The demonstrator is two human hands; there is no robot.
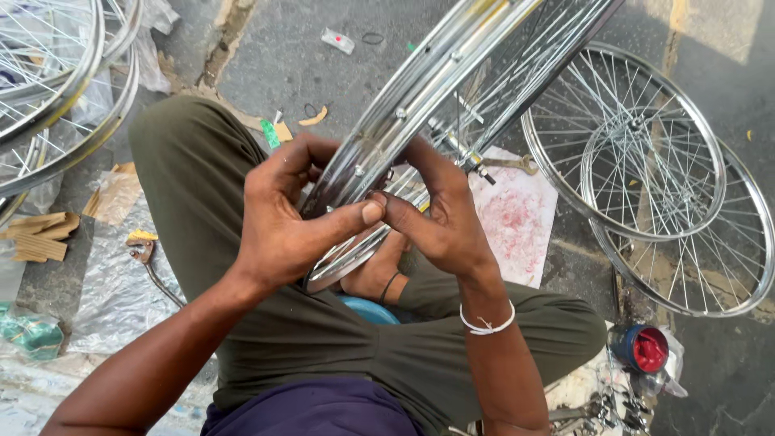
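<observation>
A shiny chrome bicycle wheel rim (420, 89) with spokes slants from my lap up to the top right. My left hand (282, 214) grips the rim's lower part from the left, thumb pressed on its edge. On the right side of the rim, my right hand (440, 218) has its fingers curled around it, fingertips meeting the left thumb. A white band sits on my right wrist. I sit cross-legged in olive trousers, one foot under the rim.
Two finished spoked wheels (646, 161) lie on the ground at right, more wheels (56, 73) at top left. A spanner (513, 164) rests on a stained white sheet. A blue-and-red container (642, 347) stands lower right. Cardboard scraps (36, 238) and plastic sheeting lie left.
</observation>
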